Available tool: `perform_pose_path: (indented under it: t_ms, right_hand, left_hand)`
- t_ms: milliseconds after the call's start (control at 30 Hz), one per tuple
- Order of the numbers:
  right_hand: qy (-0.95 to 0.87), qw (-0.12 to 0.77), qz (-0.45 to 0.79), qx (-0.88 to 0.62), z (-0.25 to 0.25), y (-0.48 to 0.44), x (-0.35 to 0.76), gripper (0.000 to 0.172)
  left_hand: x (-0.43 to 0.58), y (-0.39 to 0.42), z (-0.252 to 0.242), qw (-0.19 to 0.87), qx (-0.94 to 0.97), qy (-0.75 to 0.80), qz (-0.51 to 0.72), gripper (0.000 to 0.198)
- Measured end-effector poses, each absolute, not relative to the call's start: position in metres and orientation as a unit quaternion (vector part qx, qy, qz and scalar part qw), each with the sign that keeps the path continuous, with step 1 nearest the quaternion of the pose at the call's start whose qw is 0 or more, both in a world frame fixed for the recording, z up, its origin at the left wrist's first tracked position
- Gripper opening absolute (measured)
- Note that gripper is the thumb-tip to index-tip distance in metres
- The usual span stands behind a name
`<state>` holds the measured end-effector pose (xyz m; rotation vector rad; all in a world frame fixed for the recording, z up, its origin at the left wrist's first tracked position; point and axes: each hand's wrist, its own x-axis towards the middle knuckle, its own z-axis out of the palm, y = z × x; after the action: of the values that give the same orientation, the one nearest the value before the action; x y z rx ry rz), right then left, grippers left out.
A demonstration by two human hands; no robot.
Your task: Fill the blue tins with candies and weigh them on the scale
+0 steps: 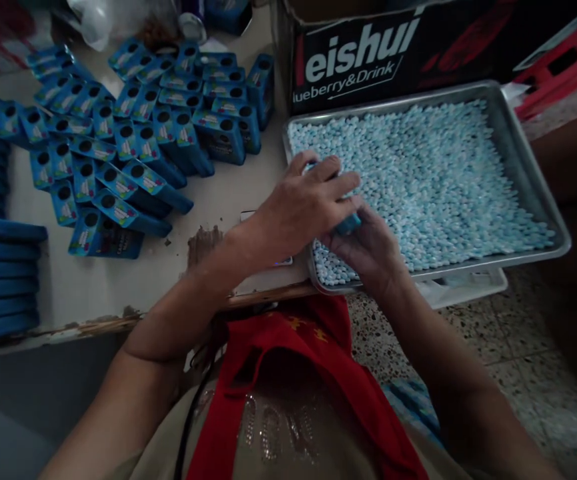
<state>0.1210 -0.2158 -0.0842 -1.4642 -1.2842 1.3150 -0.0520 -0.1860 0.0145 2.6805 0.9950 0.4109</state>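
Note:
My left hand (pixel 318 193) curls from above round a small blue box (pixel 349 225), most of which the fingers hide. Under it, my right hand (pixel 371 247) closes on the lower end of the same box. Both hands are over the near left part of a metal tray (pixel 528 173). A wide layer of small light-blue and white pellets (pixel 428 180) covers most of the tray's bottom. To the left, many similar blue boxes (pixel 118 180) stand close together on the table, each with a dark round spot on its top end.
Stacks of flat blue pieces (pixel 1 280) lie at the table's left edge. Behind the tray stands a black printed carton (pixel 353 60), with a red plastic object (pixel 563 67) to its right. A flat, mostly hidden item (pixel 283 261) lies under my left forearm.

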Motion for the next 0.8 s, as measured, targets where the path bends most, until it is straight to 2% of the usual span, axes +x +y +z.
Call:
perform_pose_path:
  t_ms: [67, 167, 267, 367, 467, 567, 667, 800]
  right_hand:
    - [-0.427, 0.431, 0.571, -0.553, -0.085, -0.217, 0.122, 0.048]
    - [-0.296, 0.490, 0.658, -0.490, -0.083, -0.215, 0.123, 0.033]
    - [-0.301, 0.489, 0.658, -0.487, -0.081, -0.209, 0.125, 0.040]
    - [-0.333, 0.472, 0.645, -0.501, -0.081, -0.203, 0.127, 0.047]
    - [-0.285, 0.487, 0.670, -0.483, -0.084, -0.199, 0.128, 0.040]
    - [-0.254, 0.483, 0.687, -0.480, -0.086, -0.200, 0.130, 0.021]
    - [-0.278, 0.453, 0.692, -0.488, -0.087, -0.201, 0.133, 0.019]
    - [-0.252, 0.459, 0.690, -0.500, -0.083, -0.199, 0.136, 0.017]
  left_hand:
    - [-0.050, -0.177, 0.016, 0.096, 0.931, 0.327, 0.129, 0.023]
    - [-0.054, -0.166, 0.009, 0.072, 0.929, 0.313, 0.185, 0.024]
    - [-0.058, -0.160, -0.001, 0.107, 0.908, 0.324, 0.242, 0.025]
    - [-0.062, -0.158, -0.013, 0.150, 0.872, 0.356, 0.302, 0.019]
    - [-0.075, -0.160, -0.032, 0.194, 0.826, 0.388, 0.359, 0.015]
    - [-0.103, -0.171, -0.062, 0.269, 0.736, 0.448, 0.431, 0.038]
    - [-0.132, -0.195, -0.094, 0.359, 0.600, 0.491, 0.520, 0.064]
    - [-0.149, -0.232, -0.121, 0.420, 0.514, 0.518, 0.540, 0.067]
